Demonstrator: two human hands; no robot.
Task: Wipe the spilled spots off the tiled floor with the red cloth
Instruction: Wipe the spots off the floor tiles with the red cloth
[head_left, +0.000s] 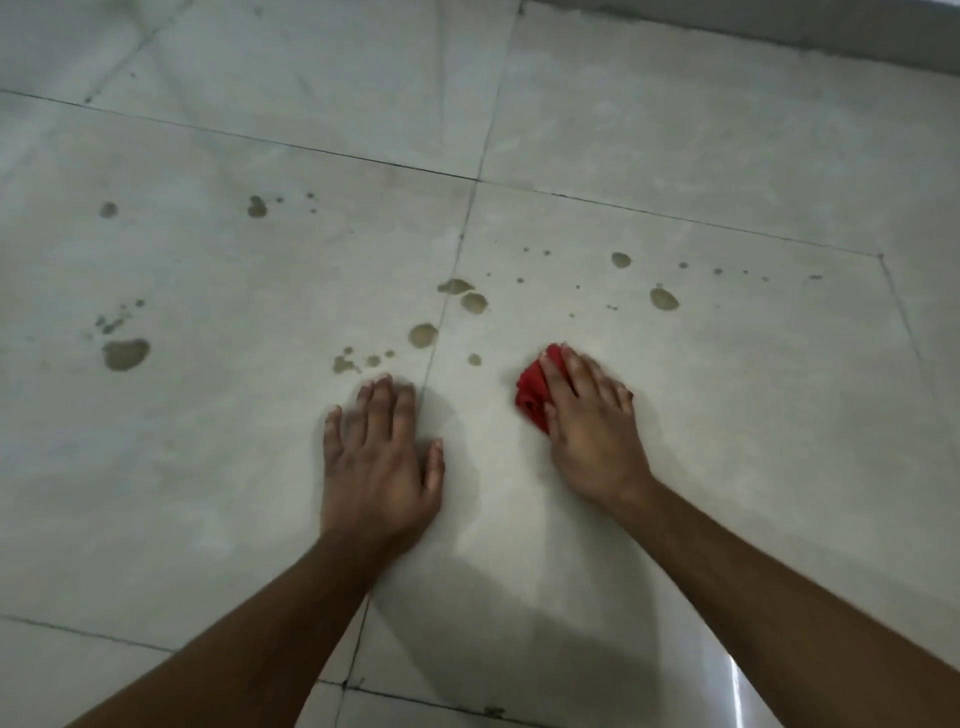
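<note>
Pale grey-white tiled floor (675, 156), faintly mottled and cloudy, crossed by thin dark grout lines (332, 151). Scattered over it, murky olive-brown spilled spots (125, 354), large blotches mixed with tiny specks. Bright red cloth (531, 395), plain, no print visible, bunched under the right hand (592, 431). Soft grey shadows (467, 597) beneath both forearms. White glare streak (740, 691) near the bottom edge. Darker grey band (779, 31) along the top right.
</note>
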